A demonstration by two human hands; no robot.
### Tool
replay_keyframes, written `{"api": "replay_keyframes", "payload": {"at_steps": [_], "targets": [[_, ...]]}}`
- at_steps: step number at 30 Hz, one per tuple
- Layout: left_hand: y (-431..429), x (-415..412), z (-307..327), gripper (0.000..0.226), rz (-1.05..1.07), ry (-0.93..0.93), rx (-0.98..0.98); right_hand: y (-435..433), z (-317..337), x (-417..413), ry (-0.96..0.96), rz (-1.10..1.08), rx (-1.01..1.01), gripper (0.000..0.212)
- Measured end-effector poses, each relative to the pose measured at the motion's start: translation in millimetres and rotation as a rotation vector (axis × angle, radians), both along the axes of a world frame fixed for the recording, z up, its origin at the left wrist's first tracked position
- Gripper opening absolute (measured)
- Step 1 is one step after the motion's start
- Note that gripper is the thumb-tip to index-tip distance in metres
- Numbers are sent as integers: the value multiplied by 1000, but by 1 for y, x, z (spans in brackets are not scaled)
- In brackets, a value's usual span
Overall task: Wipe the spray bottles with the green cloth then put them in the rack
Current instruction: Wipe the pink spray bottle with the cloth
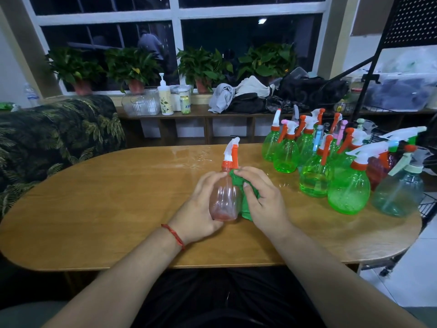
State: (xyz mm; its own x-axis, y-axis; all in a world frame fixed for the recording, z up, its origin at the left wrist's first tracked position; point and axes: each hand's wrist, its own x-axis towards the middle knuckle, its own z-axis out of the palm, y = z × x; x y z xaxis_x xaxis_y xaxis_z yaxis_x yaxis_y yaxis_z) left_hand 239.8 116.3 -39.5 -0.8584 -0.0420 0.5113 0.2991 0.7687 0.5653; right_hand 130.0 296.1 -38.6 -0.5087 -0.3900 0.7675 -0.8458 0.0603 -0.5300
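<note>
Clear pinkish spray bottle (224, 200), orange collar, white-and-orange trigger head, looks empty; held above the surface (118, 197) near its middle. Left hand (201, 209) fingers wrapped around its body. Right hand (264, 202) fingers clamp green cloth (243, 192) to its side. Bottle cluster (335, 166) at right end, mostly green; exact count unclear.

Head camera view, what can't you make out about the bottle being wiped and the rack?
- Pink spray bottle: its far side, covered by the left hand and the green cloth.
- Green cloth: most of it, bunched under the right hand.
- Rack: shelves cut off by the right edge.
- Clustered bottles: rear ones overlap, count unclear.
</note>
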Motion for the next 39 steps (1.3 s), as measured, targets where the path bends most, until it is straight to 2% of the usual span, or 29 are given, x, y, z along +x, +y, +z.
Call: {"api": "replay_keyframes", "payload": {"at_steps": [4,12,19,23,29,39], "targets": [[-1,0,-1,112,17,48,39,0,0,0,39,9,26,42],[-2,-1,0,106,145,109,269,5,0,9,163,74,80,43],[-10,-9,-5,102,155,109,498,3,1,15,257,127,111,39],[-9,-7,-5,103,131,80,453,3,0,14,221,122,84,42],[0,1,-5,110,45,25,165,4,-2,8,12,116,-12,50],[8,4,1,111,-71,-14,26,8,12,2,-574,257,-156,48]]}}
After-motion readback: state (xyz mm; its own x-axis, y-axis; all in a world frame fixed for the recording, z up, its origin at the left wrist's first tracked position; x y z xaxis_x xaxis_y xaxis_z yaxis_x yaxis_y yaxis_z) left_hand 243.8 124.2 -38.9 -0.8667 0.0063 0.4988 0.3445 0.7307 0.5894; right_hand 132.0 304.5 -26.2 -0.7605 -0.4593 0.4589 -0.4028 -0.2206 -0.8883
